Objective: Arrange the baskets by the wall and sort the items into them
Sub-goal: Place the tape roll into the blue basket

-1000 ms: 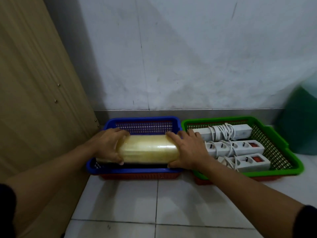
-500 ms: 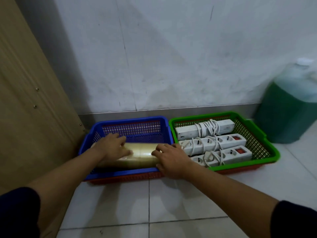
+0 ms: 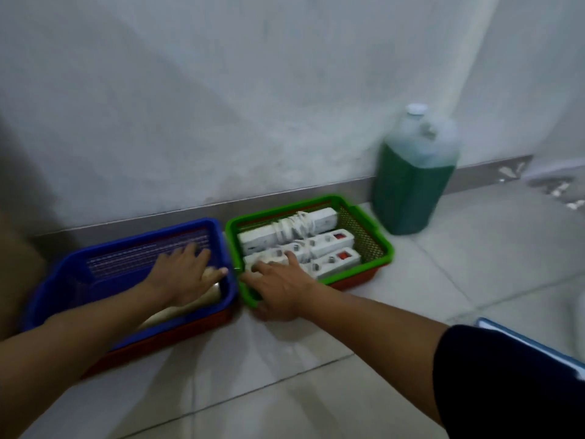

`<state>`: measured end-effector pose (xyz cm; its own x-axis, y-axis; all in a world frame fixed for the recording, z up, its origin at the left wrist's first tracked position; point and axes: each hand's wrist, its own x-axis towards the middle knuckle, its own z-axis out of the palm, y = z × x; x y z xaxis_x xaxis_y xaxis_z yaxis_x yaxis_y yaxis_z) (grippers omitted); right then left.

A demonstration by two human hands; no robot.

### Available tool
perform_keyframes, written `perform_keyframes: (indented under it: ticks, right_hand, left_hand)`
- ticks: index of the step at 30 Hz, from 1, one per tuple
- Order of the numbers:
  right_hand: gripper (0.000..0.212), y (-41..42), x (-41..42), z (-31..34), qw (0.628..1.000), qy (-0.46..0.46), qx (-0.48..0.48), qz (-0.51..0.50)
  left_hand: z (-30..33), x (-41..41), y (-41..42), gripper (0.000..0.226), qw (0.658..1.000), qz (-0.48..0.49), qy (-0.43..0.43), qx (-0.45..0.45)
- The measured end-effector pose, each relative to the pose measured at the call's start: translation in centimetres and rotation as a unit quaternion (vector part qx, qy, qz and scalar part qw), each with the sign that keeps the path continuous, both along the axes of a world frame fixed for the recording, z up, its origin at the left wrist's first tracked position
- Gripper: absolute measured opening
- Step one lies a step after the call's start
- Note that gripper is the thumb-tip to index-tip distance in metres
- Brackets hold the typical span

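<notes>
A blue basket [image 3: 142, 242] and a green basket [image 3: 384, 245] sit side by side against the wall, each nested in a red basket [image 3: 177, 334]. A yellowish plastic-wrapped roll [image 3: 209, 296] lies in the blue one, mostly hidden by my arm. My left hand [image 3: 185, 272] rests flat on the roll with fingers spread. Three white power strips [image 3: 319, 218] with wound cords fill the green basket. My right hand [image 3: 281, 288] covers the green basket's front left corner, fingers over the rim and thumb below it.
A large jug of green liquid [image 3: 411, 185] stands by the wall just right of the green basket. A wooden panel [image 3: 12, 264] edges the far left. A blue-edged object [image 3: 522, 340] shows at the lower right on the tiled floor.
The roll has gone down into the blue basket. My right hand left the roll and moved onto the green basket's corner. The view swung right, showing the whole jug.
</notes>
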<state>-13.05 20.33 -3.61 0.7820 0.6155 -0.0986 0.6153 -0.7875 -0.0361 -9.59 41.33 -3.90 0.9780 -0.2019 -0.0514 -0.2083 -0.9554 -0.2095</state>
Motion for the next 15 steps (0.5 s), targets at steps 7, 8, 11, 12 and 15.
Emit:
perform_keyframes:
  ticks: [7,8,11,12,15]
  right_hand:
    - [0.071,-15.9,-2.4,-1.1,0.981,0.011,-0.057,-0.187]
    - [0.072,-18.4,-3.2,-1.5,0.974,0.022,-0.066,-0.215]
    - [0.077,-25.4,-6.0,-3.2,0.949,0.062,-0.104,-0.292]
    - [0.082,-27.5,-7.1,-3.9,0.939,0.077,-0.117,-0.314]
    - [0.105,-32.9,-10.1,-6.0,0.906,0.133,-0.163,-0.367]
  left_hand:
    - [1.7,-0.9,-21.0,0.051,0.949,-0.256,-0.044,-0.181]
    - [1.4,-1.5,-23.9,0.05,0.941,-0.282,-0.036,-0.183]
    - [0.1,-3.4,-30.6,0.051,0.928,-0.328,0.014,-0.175]
    - [-0.5,-4.0,-32.4,0.052,0.925,-0.34,0.027,-0.166]
    - [-2.6,-5.7,-36.2,0.055,0.921,-0.361,0.074,-0.128]
